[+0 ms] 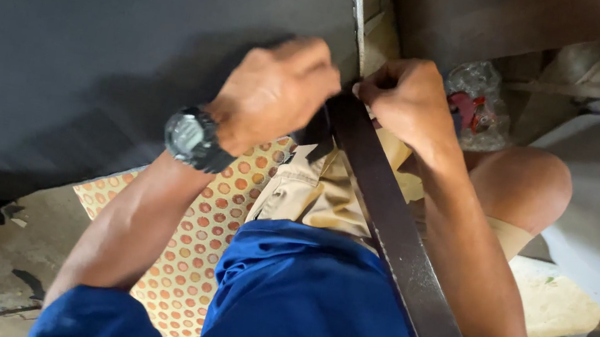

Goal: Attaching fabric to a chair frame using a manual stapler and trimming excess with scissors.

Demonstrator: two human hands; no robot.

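This looks like a small, rough workshop — a place for hand work on board and strip material. A large dark panel (100,42) fills the far left, and a long dark strip (398,243) runs from near right toward the far middle. The bare concrete floor (4,245) at near left is dusty and littered with dark offcuts. A dotted orange sheet (188,254) lies on it — worn timber pieces (519,27) and a crumpled plastic bag (479,99) crowd the far right.

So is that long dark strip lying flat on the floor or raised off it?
Raised. The dark strip runs across the person's lap, with the left hand and right hand gripping its far end.
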